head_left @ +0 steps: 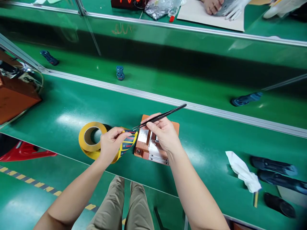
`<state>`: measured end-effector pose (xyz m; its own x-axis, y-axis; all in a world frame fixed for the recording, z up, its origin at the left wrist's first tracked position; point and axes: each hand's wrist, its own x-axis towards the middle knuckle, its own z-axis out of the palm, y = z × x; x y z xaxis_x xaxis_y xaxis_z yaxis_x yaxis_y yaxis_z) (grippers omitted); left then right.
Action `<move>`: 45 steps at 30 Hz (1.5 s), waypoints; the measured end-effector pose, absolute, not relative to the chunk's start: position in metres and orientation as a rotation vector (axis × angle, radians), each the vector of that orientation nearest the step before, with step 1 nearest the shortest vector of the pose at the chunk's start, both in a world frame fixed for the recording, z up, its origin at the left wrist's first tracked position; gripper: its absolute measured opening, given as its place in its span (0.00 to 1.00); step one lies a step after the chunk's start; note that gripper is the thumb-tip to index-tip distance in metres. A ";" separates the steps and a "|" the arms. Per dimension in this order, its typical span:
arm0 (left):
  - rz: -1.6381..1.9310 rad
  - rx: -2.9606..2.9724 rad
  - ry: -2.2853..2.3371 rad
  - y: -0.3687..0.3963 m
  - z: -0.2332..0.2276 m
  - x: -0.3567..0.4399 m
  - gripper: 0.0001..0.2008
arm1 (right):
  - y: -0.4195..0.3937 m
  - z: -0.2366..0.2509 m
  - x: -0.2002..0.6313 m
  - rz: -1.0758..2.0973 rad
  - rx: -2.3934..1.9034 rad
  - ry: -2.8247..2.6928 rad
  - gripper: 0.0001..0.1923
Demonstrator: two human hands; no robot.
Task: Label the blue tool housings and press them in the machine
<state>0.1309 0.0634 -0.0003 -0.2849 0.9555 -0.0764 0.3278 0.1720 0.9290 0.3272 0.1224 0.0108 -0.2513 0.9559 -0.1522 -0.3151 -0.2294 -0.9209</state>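
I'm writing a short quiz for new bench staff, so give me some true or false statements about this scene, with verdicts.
1. The right hand holds black tweezers. True.
2. The left hand touches nothing. False: it pinches the label strip.
3. The yellow roll lies left of the orange fixture. True.
4. The tweezers' tips point away from the label strip. False: they point towards it, close to its end.
5. Only one blue part sits beyond the metal rail. False: three do, spaced apart.
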 end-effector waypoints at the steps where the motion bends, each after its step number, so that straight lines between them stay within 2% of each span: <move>1: 1.115 1.219 1.735 0.064 0.000 0.132 0.10 | 0.124 0.011 0.327 1.674 -0.971 -1.015 0.16; 6: 1.088 1.207 1.738 0.064 -0.001 0.137 0.12 | 0.124 0.010 0.327 1.677 -0.955 -1.029 0.16; 9: 0.957 1.398 1.809 0.072 0.004 0.138 0.14 | 0.122 0.008 0.331 1.623 -0.967 -1.025 0.15; 15: 0.261 1.915 2.086 0.117 0.002 0.150 0.30 | 0.119 0.005 0.371 1.445 -1.083 -1.122 0.12; 18: -0.089 2.024 2.093 0.136 -0.003 0.160 0.33 | 0.117 0.002 0.400 1.398 -1.154 -1.178 0.13; 21: -0.233 2.063 2.069 0.139 0.000 0.165 0.34 | 0.114 -0.001 0.422 1.392 -1.221 -1.224 0.13; 23: -0.170 2.105 2.068 0.131 0.003 0.164 0.34 | 0.111 -0.003 0.432 1.407 -1.231 -1.239 0.12; 25: 0.055 2.200 2.077 0.118 0.003 0.163 0.32 | 0.109 -0.006 0.438 1.412 -1.239 -1.253 0.11; 28: 0.459 2.422 1.903 0.088 -0.004 0.168 0.20 | 0.107 -0.012 0.442 1.419 -1.252 -1.267 0.11; 31: 0.566 2.607 1.644 0.060 -0.017 0.178 0.12 | 0.106 -0.017 0.442 1.423 -1.246 -1.266 0.11; 36: 0.601 2.533 1.679 0.055 -0.029 0.181 0.16 | 0.106 -0.021 0.441 1.420 -1.231 -1.270 0.12; 39: 0.736 2.506 1.665 0.059 -0.023 0.180 0.14 | 0.106 -0.022 0.440 1.414 -1.233 -1.283 0.12; 45: 0.726 2.578 1.265 0.037 -0.009 0.198 0.13 | 0.105 -0.022 0.440 1.401 -1.249 -1.302 0.12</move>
